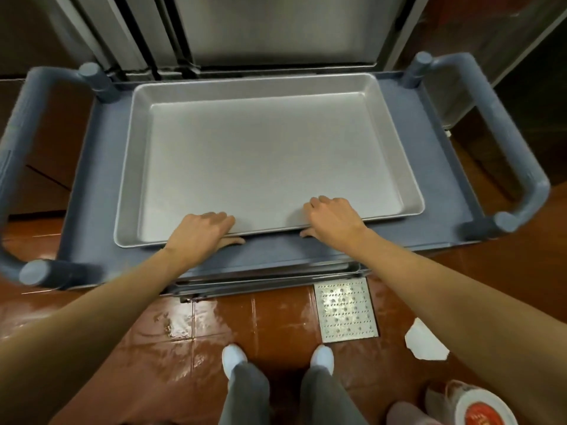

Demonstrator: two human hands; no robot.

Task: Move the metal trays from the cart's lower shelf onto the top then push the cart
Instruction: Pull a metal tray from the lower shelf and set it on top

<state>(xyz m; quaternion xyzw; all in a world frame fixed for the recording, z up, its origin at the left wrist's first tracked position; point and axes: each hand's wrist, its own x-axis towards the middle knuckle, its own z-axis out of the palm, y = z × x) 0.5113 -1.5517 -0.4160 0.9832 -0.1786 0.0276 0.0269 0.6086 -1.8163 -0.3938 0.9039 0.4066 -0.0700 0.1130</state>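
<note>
Matte silver and empty, the metal tray [267, 154] lies flat on the grey cart [429, 234] top, its rolled rim clean. Your left hand [202, 230] and right hand [333, 219] each clasp its near rim, fingers over, thumbs beneath. More trays [267, 279] show stacked on the lower shelf, near edge.

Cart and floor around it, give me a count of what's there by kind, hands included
Metal tray on the cart top: 1
Metal trays on the lower shelf: a stack, count unclear
Cart handles: 2
Hands, left hand and right hand: 2
Floor drain grate: 1
Total: 6, plus the stack
</note>
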